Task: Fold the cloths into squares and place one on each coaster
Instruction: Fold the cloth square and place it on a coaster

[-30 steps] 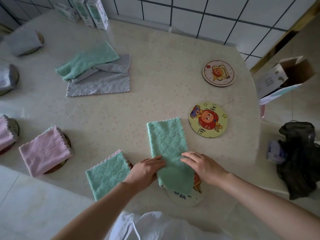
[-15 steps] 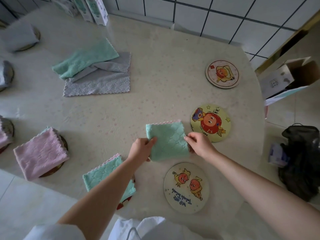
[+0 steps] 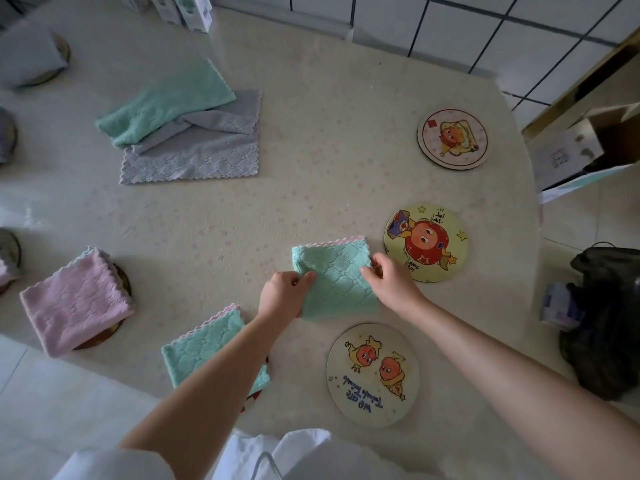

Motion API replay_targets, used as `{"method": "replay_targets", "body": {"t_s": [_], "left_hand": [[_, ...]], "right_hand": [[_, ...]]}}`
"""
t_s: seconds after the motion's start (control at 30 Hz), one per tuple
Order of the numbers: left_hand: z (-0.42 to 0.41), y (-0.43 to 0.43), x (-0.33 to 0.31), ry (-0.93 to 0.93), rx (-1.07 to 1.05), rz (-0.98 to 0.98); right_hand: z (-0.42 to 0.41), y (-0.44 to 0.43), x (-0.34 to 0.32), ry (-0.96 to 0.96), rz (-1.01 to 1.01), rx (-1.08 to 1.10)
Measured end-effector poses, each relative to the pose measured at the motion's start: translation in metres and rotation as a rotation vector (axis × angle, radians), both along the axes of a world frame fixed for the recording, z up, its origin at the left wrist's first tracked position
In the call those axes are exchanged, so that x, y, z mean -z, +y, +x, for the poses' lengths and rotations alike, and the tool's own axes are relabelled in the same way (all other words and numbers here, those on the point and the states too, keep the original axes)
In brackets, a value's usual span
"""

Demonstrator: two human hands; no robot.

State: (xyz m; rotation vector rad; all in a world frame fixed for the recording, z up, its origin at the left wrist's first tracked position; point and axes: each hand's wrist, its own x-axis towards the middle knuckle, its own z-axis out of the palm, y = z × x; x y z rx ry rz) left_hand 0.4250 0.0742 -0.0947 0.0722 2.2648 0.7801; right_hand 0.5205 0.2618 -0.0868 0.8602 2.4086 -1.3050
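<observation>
One coaster point(image 3: 252, 400) is mostly hidden under a folded cloth point(image 3: 204, 344) and the left forearm point(image 3: 221, 386); a green cloth point(image 3: 337, 282) is pinched by the left hand point(image 3: 281, 297) and right hand point(image 3: 393, 284), beside a bare coaster point(image 3: 429, 237)

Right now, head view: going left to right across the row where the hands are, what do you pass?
pink cloth → folded green cloth → left hand → held green cloth → right hand → yellow coaster → black bag
</observation>
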Motion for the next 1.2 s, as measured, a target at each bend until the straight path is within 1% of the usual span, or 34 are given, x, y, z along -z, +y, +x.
{"method": "replay_targets", "body": {"t_s": [0.13, 0.37, 0.5, 0.63, 0.73, 0.8, 0.83, 0.87, 0.93, 0.97, 1.0, 1.07, 1.13, 1.2], "left_hand": [[0.004, -0.004, 0.002, 0.017, -0.02, 0.026], [0.005, -0.001, -0.001, 0.046, -0.015, 0.002], [0.004, -0.001, 0.001, 0.047, -0.011, -0.002], [0.002, -0.002, 0.006, 0.071, 0.04, -0.01], [0.0, 0.0, 0.007, 0.083, 0.033, -0.013], [0.003, 0.0, 0.002, 0.156, 0.051, -0.096], [0.005, -0.002, 0.0, 0.271, 0.098, -0.16], [0.006, -0.005, 0.0, 0.449, 0.185, -0.189], [0.01, -0.008, -0.001, 0.797, 0.432, -0.143], [0.012, -0.009, 0.002, 0.904, 0.558, -0.084], [0.013, -0.008, 0.006, 0.936, 0.678, -0.029], [0.013, -0.007, 0.011, 0.899, 0.836, -0.007], [0.01, -0.008, 0.015, 0.799, 0.891, -0.091], [0.005, -0.011, 0.017, 0.707, 0.883, -0.171]], "right_hand": [[0.006, -0.005, 0.004, 0.02, 0.005, 0.048], [0.0, -0.005, 0.006, -0.114, 0.02, 0.134], [-0.003, -0.011, 0.004, -0.117, 0.025, 0.158], [-0.005, -0.012, 0.004, -0.124, 0.096, 0.126], [-0.008, -0.01, 0.007, -0.17, 0.177, 0.056], [-0.008, -0.01, 0.005, -0.18, 0.234, 0.023], [-0.007, -0.01, 0.004, -0.168, 0.268, 0.016], [-0.004, -0.01, 0.002, -0.144, 0.312, 0.011], [0.002, -0.014, -0.002, -0.096, 0.415, 0.0], [0.006, -0.017, -0.004, -0.086, 0.461, -0.008], [0.01, -0.022, -0.005, -0.091, 0.495, -0.022], [0.019, -0.032, -0.005, -0.124, 0.528, -0.064], [0.028, -0.04, -0.004, -0.146, 0.554, -0.1], [0.033, -0.042, -0.001, -0.153, 0.568, -0.094]]}}
